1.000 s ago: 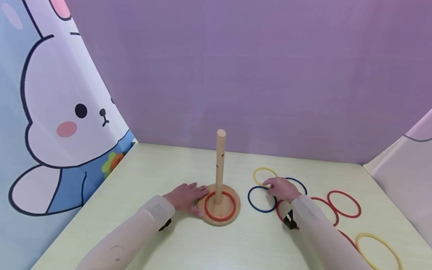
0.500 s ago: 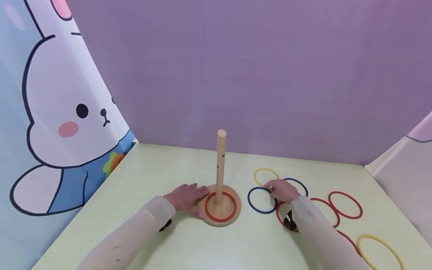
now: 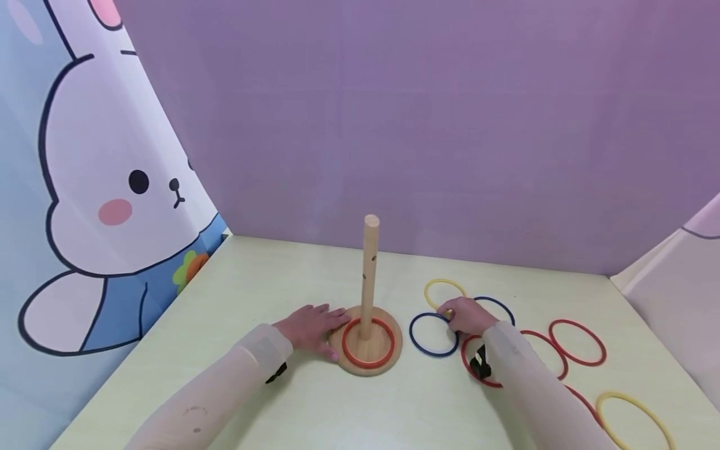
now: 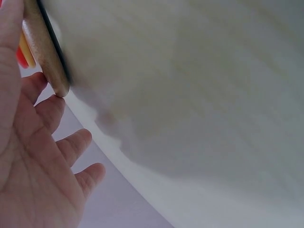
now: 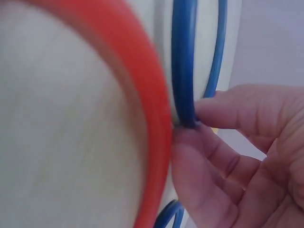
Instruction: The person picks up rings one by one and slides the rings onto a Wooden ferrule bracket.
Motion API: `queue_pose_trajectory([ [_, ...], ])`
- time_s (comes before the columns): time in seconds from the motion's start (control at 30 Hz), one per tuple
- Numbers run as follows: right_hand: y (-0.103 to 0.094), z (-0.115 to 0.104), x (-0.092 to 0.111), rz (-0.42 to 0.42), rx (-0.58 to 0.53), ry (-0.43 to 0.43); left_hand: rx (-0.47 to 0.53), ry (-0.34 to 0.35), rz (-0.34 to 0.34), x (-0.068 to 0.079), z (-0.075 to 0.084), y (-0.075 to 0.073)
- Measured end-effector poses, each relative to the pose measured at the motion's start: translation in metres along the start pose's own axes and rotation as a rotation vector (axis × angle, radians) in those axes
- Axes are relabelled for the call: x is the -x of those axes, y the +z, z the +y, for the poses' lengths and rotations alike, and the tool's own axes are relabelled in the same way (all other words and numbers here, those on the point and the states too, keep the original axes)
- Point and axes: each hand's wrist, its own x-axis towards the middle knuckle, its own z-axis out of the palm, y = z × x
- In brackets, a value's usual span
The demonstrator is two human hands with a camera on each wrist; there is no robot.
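Wooden peg base [image 3: 368, 354] touches the left hand [image 3: 309, 329], fingers spread, likely for steadiness; the right hand [image 3: 468, 317] pinches a blue ring [image 5: 184, 61].

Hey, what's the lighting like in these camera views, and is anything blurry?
Head: mostly even light, soft shadows beside the left sleeve and right sleeve. Left wrist: dimmer, broad soft-edged shadow on the table. Right wrist: the red ring looks slightly blurred.

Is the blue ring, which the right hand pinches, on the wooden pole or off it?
Off: the right hand holds the blue ring beside the pole, not around it.
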Motion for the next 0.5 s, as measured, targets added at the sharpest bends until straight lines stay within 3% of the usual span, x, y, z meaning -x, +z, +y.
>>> queue_pose_trajectory([
  [0.27, -0.003, -0.008, 0.009, -0.046, -0.193, 0.078, -0.017, -0.016, -0.007, -0.001, 0.002, 0.001],
  [0.5, -0.006, -0.011, 0.019, -0.056, -0.354, 0.069, -0.029, 0.001, 0.002, -0.001, 0.001, 0.001],
])
